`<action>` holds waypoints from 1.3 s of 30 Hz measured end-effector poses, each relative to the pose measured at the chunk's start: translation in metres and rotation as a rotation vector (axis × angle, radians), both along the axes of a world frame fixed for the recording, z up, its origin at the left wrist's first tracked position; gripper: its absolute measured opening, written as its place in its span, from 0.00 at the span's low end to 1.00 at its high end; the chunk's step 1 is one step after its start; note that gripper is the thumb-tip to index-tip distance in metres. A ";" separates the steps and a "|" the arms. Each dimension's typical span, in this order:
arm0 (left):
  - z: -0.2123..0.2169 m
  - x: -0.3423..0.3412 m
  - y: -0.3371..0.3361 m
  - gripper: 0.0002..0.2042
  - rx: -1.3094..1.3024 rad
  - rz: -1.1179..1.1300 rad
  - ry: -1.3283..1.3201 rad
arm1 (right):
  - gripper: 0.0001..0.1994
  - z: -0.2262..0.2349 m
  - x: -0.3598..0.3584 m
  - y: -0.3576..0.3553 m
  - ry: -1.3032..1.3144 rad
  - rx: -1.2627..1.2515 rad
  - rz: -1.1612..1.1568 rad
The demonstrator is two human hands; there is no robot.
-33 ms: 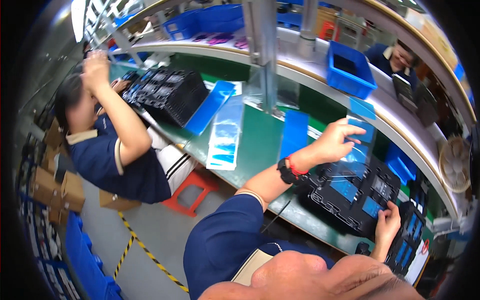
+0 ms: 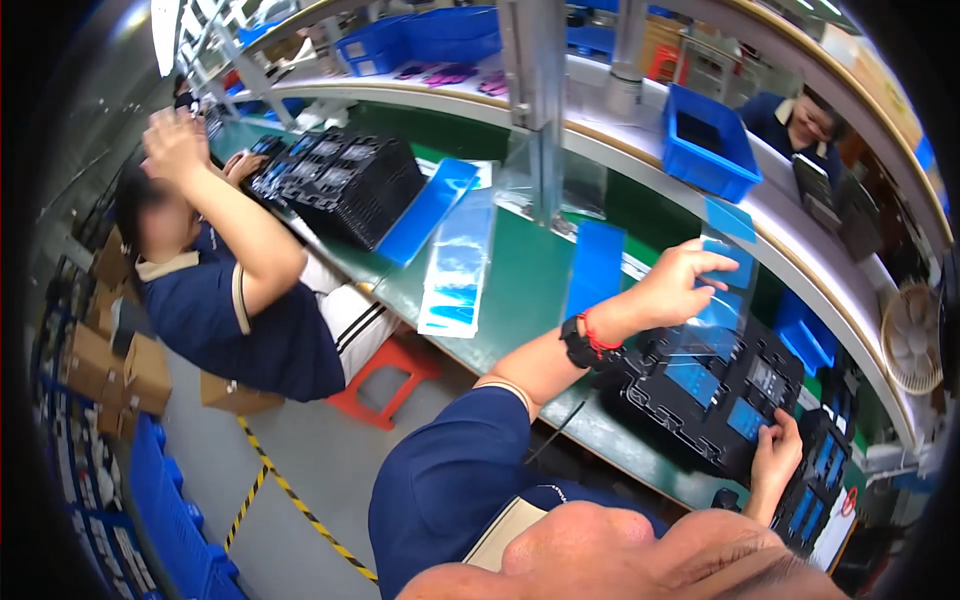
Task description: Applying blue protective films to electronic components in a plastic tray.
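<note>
Over the black tray (image 2: 730,388), the bent-fingered left hand (image 2: 682,287) holds film (image 2: 722,310); the right hand (image 2: 778,452) hides its underside, grip unclear.

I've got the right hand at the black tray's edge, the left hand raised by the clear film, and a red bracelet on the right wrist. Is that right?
One thing is off: the red bracelet is on the wrist of the left hand, not the right hand, as the head view shows. The rest stands.
</note>
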State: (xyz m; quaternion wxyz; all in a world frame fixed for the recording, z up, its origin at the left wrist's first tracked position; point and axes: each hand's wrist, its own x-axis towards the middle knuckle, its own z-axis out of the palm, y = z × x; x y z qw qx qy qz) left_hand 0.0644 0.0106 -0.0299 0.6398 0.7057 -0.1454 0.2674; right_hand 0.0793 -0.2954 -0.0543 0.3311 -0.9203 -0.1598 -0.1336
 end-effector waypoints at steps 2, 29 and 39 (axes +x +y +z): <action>0.005 -0.001 -0.003 0.24 -0.010 0.003 0.050 | 0.11 -0.002 0.001 -0.001 -0.018 -0.013 0.000; 0.013 -0.001 0.007 0.45 -0.350 -0.079 -0.009 | 0.05 0.049 -0.018 -0.012 0.392 0.145 0.325; 0.023 -0.005 0.000 0.43 -0.264 -0.119 -0.028 | 0.04 0.091 -0.003 0.002 0.469 0.387 0.551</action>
